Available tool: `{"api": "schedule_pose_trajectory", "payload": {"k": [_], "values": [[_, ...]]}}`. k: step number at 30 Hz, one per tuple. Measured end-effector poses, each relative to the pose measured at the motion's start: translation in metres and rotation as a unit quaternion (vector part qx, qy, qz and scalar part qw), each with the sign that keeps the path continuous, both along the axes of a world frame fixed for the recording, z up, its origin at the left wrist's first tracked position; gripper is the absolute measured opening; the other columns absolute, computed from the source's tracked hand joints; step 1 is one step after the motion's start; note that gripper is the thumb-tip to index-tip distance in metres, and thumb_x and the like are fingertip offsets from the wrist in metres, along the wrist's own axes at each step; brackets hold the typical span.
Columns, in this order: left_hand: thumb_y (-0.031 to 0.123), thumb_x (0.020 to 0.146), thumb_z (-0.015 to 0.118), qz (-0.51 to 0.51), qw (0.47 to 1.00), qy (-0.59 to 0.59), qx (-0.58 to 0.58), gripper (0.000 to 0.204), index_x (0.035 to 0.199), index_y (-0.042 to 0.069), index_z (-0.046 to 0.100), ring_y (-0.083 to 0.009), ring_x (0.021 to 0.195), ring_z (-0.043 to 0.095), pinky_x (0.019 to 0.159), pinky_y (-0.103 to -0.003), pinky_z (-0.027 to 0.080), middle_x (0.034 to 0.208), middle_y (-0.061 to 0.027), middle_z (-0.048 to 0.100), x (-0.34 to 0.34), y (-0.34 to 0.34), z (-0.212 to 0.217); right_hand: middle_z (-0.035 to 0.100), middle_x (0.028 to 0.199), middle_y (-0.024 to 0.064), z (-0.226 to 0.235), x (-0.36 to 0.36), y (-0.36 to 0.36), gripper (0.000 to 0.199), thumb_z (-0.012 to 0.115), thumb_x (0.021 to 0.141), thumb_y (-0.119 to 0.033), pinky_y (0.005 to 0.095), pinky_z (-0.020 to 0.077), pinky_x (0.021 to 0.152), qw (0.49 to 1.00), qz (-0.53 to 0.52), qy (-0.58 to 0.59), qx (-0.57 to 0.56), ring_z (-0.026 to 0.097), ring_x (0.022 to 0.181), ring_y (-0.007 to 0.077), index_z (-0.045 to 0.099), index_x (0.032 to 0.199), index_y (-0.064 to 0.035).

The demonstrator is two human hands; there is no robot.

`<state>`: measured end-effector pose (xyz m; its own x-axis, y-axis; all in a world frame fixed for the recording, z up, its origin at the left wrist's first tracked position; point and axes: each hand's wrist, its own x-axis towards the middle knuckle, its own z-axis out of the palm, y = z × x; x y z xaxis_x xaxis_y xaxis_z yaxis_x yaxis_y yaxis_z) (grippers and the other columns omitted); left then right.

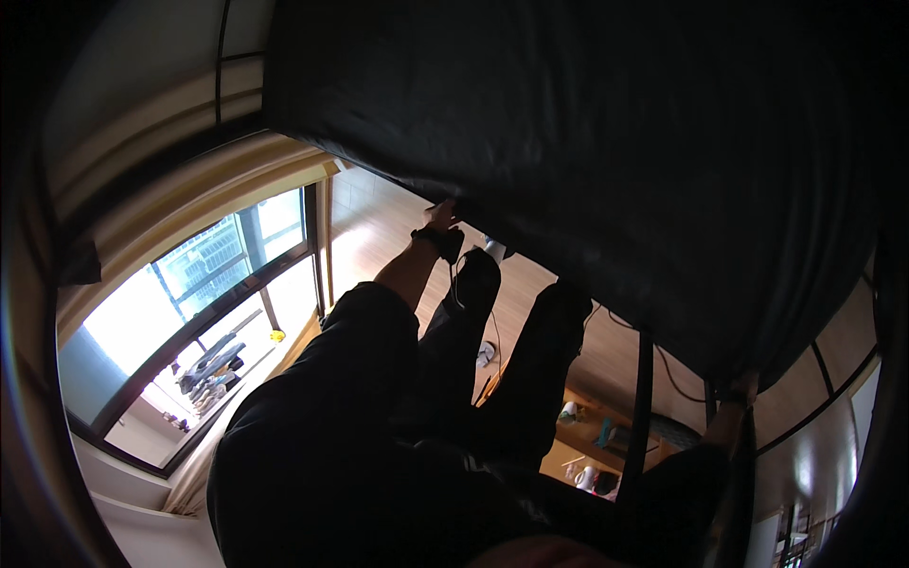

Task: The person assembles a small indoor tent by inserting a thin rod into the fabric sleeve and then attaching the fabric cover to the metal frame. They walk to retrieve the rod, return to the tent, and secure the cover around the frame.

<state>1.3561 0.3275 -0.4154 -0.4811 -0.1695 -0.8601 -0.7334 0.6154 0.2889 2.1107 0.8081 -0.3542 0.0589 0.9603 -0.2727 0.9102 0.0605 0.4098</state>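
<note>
Left hand (pixel 441 216), wrist in a dark band, fingers pinched on the lower hem of a large black cloth sheet (pixel 606 142) that fills the upper and right part of the view above both hands. Right hand (pixel 739 390), far out to the person's right, reaches up to the same hem; it lies in shadow, so cannot tell whether its fingers are closed on the fabric or only touching it. Judgement: the sheet is soft and limp, light for its area, not fragile and not slippery; it will sag between two holds and billow, so best taken at the hem or corners with the hands well apart, as here. Below the left grip, the person's own legs in dark trousers (pixel 492 360) run toward a pale wooden floor (pixel 365 227). Further left of that grip, a big window with a dark frame (pixel 204 293), bright outside. Beneath the right grip, a low wooden shelf (pixel 592 440) with small items, too small to identify. Count: one sheet, two hands, one window, one shelf.
</note>
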Motion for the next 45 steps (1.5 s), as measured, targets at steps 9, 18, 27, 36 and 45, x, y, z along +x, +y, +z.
{"api": "schedule_pose_trajectory", "payload": {"k": [9, 18, 27, 36, 45], "values": [[0.041, 0.090, 0.072, -0.119, 0.949, 0.207, -0.203, 0.055, 0.123, 0.001, 0.053, -0.0383, 0.117, 0.053, 0.095, -0.052, 0.043, 0.129, -0.0207, 0.055, -0.030, 0.017, 0.033, 0.039, 0.161, 0.0200, 0.015, -0.342, 0.027, 0.076, 0.072, 0.097, -0.032, 0.0611, 0.0308, 0.122, 0.889, 0.352, 0.287, 0.051, 0.043, 0.147, 0.0378, 0.034, 0.161, -0.0134], [0.028, 0.094, 0.069, -0.531, 0.720, 0.444, -0.048, 0.069, 0.157, 0.016, 0.042, -0.0442, 0.152, 0.031, 0.124, -0.056, 0.028, 0.166, -0.0219, 0.031, -0.111, 0.060, 0.044, 0.033, 0.166, 0.0182, -0.021, -0.649, -0.128, 0.066, 0.060, 0.103, -0.033, 0.0605, 0.0328, 0.123, 0.790, 0.437, 0.426, -0.056, 0.036, 0.151, 0.0384, 0.035, 0.161, -0.0141], [0.041, 0.099, 0.060, -0.354, 0.798, 0.462, -0.157, 0.068, 0.160, 0.021, 0.039, -0.0478, 0.154, 0.026, 0.124, -0.062, 0.020, 0.168, -0.0268, 0.026, -0.285, -0.035, 0.000, 0.033, 0.167, 0.0147, -0.036, -0.669, -0.151, 0.063, 0.056, 0.102, -0.031, 0.0625, 0.0314, 0.121, 0.828, 0.441, 0.346, -0.013, 0.035, 0.152, 0.0384, 0.037, 0.161, -0.0212], [0.046, 0.100, 0.057, -0.281, 0.808, 0.445, -0.264, 0.077, 0.162, 0.007, 0.031, -0.0455, 0.156, 0.020, 0.126, -0.062, 0.017, 0.171, -0.0216, 0.022, -0.500, -0.132, -0.008, 0.021, 0.171, 0.0188, -0.034, -0.693, -0.150, 0.064, 0.044, 0.103, -0.029, 0.0601, 0.0232, 0.126, 0.858, 0.454, 0.239, -0.035, 0.024, 0.156, 0.0409, 0.031, 0.164, -0.0152], [0.065, 0.096, 0.055, -0.350, 0.821, 0.375, -0.250, 0.094, 0.166, 0.014, 0.022, -0.0484, 0.155, 0.019, 0.123, -0.067, 0.018, 0.171, -0.0261, 0.015, -0.528, -0.124, -0.009, -0.004, 0.175, 0.0199, -0.033, -0.685, -0.131, 0.087, 0.048, 0.099, -0.039, 0.0628, 0.0141, 0.126, 0.914, 0.356, 0.052, -0.188, 0.003, 0.160, 0.0443, 0.002, 0.169, -0.0154]]}}
